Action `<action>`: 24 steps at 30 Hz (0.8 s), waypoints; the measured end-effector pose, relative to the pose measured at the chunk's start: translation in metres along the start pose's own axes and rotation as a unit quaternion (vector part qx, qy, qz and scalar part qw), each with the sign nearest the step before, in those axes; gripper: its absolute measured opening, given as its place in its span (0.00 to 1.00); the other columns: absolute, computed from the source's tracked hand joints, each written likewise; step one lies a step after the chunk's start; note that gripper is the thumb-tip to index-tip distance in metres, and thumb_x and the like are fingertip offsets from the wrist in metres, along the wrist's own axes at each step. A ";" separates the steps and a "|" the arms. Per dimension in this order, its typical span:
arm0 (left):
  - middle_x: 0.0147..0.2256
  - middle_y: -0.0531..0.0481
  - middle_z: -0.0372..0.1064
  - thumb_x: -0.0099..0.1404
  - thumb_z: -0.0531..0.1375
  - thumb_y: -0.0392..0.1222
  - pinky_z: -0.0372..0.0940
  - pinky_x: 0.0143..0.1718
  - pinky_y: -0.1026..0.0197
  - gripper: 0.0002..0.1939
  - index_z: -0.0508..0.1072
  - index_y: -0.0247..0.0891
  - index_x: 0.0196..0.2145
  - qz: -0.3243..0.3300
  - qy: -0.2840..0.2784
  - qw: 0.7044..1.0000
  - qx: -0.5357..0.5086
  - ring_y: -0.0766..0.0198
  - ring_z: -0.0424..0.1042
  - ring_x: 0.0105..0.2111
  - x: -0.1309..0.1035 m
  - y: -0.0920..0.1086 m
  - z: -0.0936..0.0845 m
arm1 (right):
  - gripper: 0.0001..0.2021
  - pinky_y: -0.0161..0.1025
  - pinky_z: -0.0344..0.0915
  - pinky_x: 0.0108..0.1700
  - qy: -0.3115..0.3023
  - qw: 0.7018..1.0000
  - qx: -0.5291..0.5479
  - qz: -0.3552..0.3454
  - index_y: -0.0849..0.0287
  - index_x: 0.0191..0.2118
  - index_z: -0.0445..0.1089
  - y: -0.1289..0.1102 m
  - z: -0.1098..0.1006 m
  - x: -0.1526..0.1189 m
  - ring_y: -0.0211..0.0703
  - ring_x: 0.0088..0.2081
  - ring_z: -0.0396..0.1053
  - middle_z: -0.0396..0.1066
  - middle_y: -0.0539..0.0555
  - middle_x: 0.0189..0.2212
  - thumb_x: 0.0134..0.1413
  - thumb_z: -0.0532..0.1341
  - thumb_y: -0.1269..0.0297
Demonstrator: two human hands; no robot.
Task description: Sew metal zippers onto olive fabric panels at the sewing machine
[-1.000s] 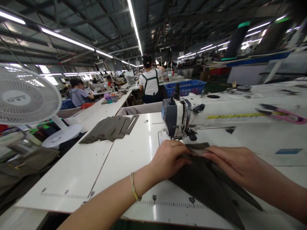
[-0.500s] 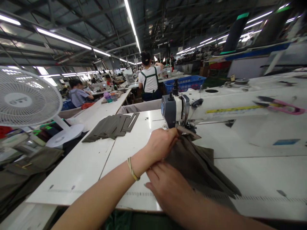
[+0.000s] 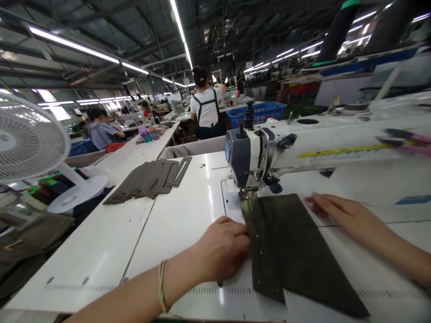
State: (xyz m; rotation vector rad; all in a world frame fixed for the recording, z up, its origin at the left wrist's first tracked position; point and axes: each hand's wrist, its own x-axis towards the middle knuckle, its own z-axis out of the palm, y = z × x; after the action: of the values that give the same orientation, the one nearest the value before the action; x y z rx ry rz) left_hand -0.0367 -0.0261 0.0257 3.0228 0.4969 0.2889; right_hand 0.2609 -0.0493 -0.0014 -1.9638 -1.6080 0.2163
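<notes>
Under the needle of a white and dark grey sewing machine (image 3: 247, 157) lies a dark olive fabric piece (image 3: 299, 246), spread flat with a narrower folded strip along its left side. My left hand (image 3: 227, 249), with a twisted band at the wrist, is curled at that strip's left edge; its fingertips are partly hidden. My right hand (image 3: 340, 213) hovers just right of the fabric, apart from it, fingers stretched out and slightly blurred.
A fanned stack of grey-olive slotted pieces (image 3: 151, 179) lies left of the machine. A white fan (image 3: 30, 139) stands at far left. Pink-handled snips (image 3: 409, 139) and a yellow measuring tape (image 3: 340, 150) are on the machine arm. Beyond are a blue crate (image 3: 256, 114) and co-workers.
The fabric, bunched before, now lies flat under the needle. My hands, close together before, have parted: the right has moved off to the right, while the left has come down nearer to me.
</notes>
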 end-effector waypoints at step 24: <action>0.47 0.43 0.66 0.60 0.53 0.38 0.39 0.62 0.45 0.15 0.66 0.34 0.45 -0.105 0.080 0.991 -0.016 0.55 0.61 0.52 0.022 -0.003 0.015 | 0.13 0.44 0.62 0.40 0.150 0.912 -0.238 -0.299 0.68 0.45 0.63 -0.032 0.022 0.002 0.53 0.43 0.65 0.67 0.65 0.42 0.60 0.50 0.64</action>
State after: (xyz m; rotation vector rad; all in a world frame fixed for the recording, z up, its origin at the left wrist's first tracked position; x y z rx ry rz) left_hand -0.0140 -0.0166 0.0146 2.8970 0.8063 0.5220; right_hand 0.2240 -0.0371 -0.0022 -1.5969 -2.0792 -0.7458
